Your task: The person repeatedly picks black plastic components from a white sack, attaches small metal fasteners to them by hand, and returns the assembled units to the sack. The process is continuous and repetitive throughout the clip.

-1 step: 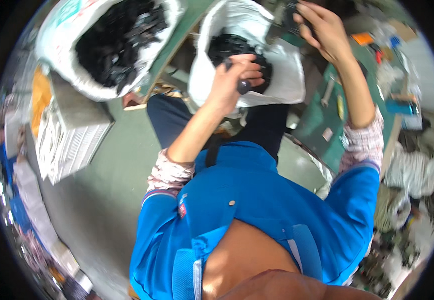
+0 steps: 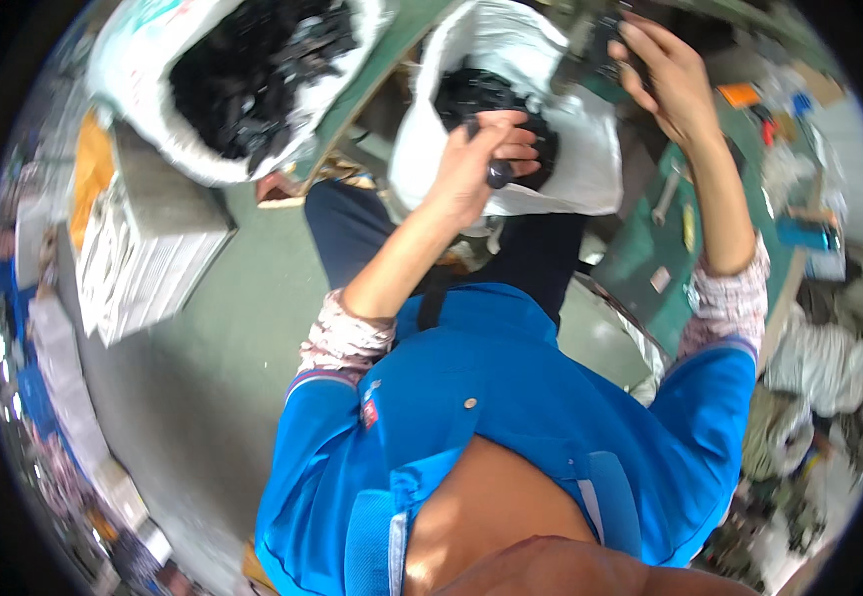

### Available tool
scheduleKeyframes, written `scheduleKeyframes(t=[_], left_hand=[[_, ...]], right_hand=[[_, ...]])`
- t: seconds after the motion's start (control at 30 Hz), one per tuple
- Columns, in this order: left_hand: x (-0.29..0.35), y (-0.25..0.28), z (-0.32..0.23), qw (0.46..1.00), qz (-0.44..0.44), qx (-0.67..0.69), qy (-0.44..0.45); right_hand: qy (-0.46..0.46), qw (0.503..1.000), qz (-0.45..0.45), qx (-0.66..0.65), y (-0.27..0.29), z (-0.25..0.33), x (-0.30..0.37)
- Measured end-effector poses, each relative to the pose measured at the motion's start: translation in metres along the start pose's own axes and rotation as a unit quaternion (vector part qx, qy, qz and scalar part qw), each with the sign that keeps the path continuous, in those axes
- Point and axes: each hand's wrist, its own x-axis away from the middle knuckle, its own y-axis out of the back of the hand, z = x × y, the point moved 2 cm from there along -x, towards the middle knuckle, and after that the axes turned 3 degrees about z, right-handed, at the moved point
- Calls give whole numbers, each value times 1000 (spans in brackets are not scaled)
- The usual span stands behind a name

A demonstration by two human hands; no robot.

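Note:
My left hand (image 2: 473,171) is closed around a small black piece with a rounded end (image 2: 499,173). It hovers over the mouth of an upright white sack (image 2: 586,159), in which several black pieces (image 2: 476,91) lie. At the upper right, the fingers of my right hand (image 2: 672,84) are bent round a dark, blocky piece (image 2: 606,45) beside the sack's far rim. Its exact kind is blurred, and part of it is hidden by the fingers.
Another white sack (image 2: 119,74), full of black pieces, stands at the upper left. Below it is a stack of white sheets (image 2: 158,283). On the green bench (image 2: 640,243) at right lie a wrench (image 2: 667,194), a yellow-handled tool (image 2: 689,226) and an orange item (image 2: 738,95).
The whole view has shifted slightly, so things appear a little further right. Both hands keep their grip and their place over and beside the sack.

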Motion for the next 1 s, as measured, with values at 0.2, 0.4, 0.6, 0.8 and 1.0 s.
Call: scheduleKeyframes(t=[0.2,0.4,0.6,0.8,1.0], left_hand=[[8,31,-24,993,-73,-91,-28],[3,96,-83,908,-225,-331,-127],[-29,174,-168,700,-278,-613,-239],[-94,218,-201,361,-122,-918,-112],[-151,233,-215,307,1,-951,46]], right_hand=[[-8,998,-53,-31,-7,-3,35],[13,997,-67,-44,-2,5,38],[99,974,-39,199,-8,11,43],[6,948,-54,312,-25,-81,149],[-197,885,-285,312,30,-135,277]])
